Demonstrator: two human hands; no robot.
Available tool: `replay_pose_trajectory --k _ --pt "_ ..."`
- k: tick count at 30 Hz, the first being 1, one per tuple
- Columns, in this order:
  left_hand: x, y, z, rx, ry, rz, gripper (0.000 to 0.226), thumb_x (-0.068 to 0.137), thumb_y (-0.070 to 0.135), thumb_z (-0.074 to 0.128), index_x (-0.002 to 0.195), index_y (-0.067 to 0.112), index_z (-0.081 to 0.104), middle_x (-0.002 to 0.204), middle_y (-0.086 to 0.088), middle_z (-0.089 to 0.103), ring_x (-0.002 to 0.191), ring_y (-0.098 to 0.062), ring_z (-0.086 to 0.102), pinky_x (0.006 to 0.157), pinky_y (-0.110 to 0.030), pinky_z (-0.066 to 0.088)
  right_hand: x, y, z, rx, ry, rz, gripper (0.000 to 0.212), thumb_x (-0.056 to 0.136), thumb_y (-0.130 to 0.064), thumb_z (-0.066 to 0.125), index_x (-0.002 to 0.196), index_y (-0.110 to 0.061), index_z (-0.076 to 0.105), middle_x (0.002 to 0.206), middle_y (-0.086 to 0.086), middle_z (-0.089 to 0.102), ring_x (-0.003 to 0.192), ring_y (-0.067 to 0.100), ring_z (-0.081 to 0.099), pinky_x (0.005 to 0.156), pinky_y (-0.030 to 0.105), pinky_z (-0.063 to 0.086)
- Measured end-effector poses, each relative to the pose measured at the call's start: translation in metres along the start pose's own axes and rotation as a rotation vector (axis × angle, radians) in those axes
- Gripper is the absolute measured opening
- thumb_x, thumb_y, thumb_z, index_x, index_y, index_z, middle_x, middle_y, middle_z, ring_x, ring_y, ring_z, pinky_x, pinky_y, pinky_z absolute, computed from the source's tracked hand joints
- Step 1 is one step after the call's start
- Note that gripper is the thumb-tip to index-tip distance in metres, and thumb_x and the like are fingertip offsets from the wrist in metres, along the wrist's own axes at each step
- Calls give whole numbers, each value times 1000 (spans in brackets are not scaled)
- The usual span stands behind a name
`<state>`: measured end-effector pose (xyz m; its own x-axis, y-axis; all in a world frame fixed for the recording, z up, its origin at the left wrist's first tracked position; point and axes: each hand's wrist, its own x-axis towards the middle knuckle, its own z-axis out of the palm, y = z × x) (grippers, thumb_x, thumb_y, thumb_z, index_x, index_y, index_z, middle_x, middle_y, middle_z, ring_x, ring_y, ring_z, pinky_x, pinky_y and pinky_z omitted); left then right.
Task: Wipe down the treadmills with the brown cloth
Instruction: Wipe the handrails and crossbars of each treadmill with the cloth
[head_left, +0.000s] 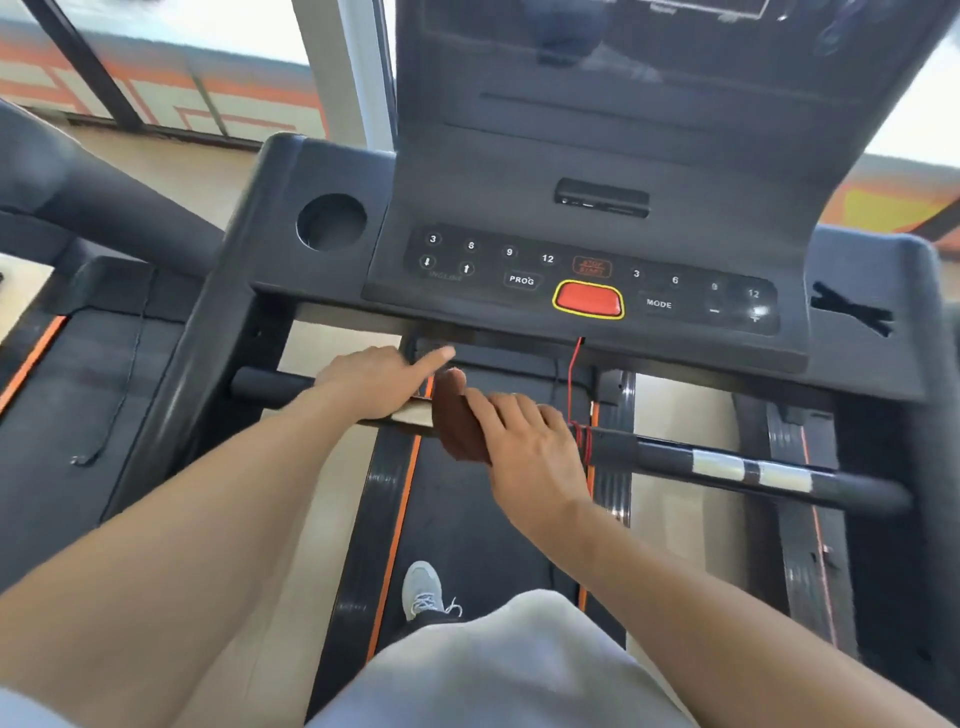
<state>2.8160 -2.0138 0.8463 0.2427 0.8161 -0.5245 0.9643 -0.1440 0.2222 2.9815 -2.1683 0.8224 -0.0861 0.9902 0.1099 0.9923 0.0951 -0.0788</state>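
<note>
**Wiping the front handlebar with the cloth**

Standing on the treadmill belt (467, 519), the person works at the crossbar below the console (587, 280). The brown cloth (460, 421) is draped over the middle of the handlebar (727, 465), folded around it. The right hand (530, 447) lies on top of the cloth, fingers curled over it and pressing it to the bar. The left hand (374, 382) rests on the bar just beside the cloth, index finger extended, remaining fingers wrapped on the bar.

Handling notes: the cloth appears soft, light and limp; it should conform to the round bar and will likely bunch if pushed from one edge. Grip it across the folded middle with the palm on top. A red cord (576, 395) is wound on the bar beside the right hand; it may snag the cloth.
</note>
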Motion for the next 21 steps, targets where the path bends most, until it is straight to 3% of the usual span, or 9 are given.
replay_pose_trajectory --k 2,4,6,8,11,14,16,19,21 --pt "-6 15 -2 -33 -113 82 103 66 99 6 94 23 70 98 -2 67 97 -29 61 90 -42 46 -11 4 -5 36 -17 8 92 70 -19 82 152 -17 41 137 5 56 132 32 51 113 47 40" --pt "-16 38 3 -111 -158 133 83 74 93 16 84 27 66 93 0 66 95 -27 61 88 -41 44 -18 5 -8 117 -42 14 91 74 -30 80 155 -17 39 148 5 50 143 32 41 122 48 28" --pt "-23 60 16 -235 -73 179 56 93 75 40 71 28 61 88 0 66 92 -26 62 86 -39 48 -23 3 -10 313 -20 61 79 79 -31 75 152 -19 47 153 4 49 149 28 36 126 47 20" --pt "-37 77 25 -434 110 239 48 102 54 51 65 23 58 72 1 64 79 -20 64 72 -36 47 -31 1 -19 644 45 193 56 87 -21 72 141 -24 60 152 -2 53 149 18 36 127 41 21" --pt "-73 91 34 -807 264 312 46 104 43 53 68 16 59 63 2 60 61 -7 55 65 -34 41 -52 3 -36 989 264 415 49 87 -4 77 129 -24 64 134 -9 60 131 12 54 110 33 45" --pt "-115 104 30 -988 148 390 48 96 57 53 82 14 68 78 -13 71 75 -26 67 74 -47 56 -72 7 -58 1150 417 578 76 81 -4 84 145 -22 46 137 -6 54 129 14 54 105 24 48" --pt "-140 117 19 -1032 75 457 37 94 53 53 88 20 71 82 -14 73 75 -22 66 75 -53 56 -82 13 -74 1286 381 670 93 78 -15 89 153 -26 35 141 -12 56 132 7 53 105 19 45" --pt "-167 142 1 -1142 -69 484 35 92 47 55 89 17 74 91 -16 76 83 -25 70 84 -54 57 -99 23 -98 1555 292 750 65 75 -35 83 134 -27 57 117 -9 74 111 10 69 88 26 58" --pt "-175 158 -4 -1253 -158 480 36 92 44 57 91 14 76 97 -14 78 92 -32 74 89 -52 57 -110 26 -111 1586 353 806 46 72 -45 81 111 -22 70 102 0 79 99 18 75 78 30 61"
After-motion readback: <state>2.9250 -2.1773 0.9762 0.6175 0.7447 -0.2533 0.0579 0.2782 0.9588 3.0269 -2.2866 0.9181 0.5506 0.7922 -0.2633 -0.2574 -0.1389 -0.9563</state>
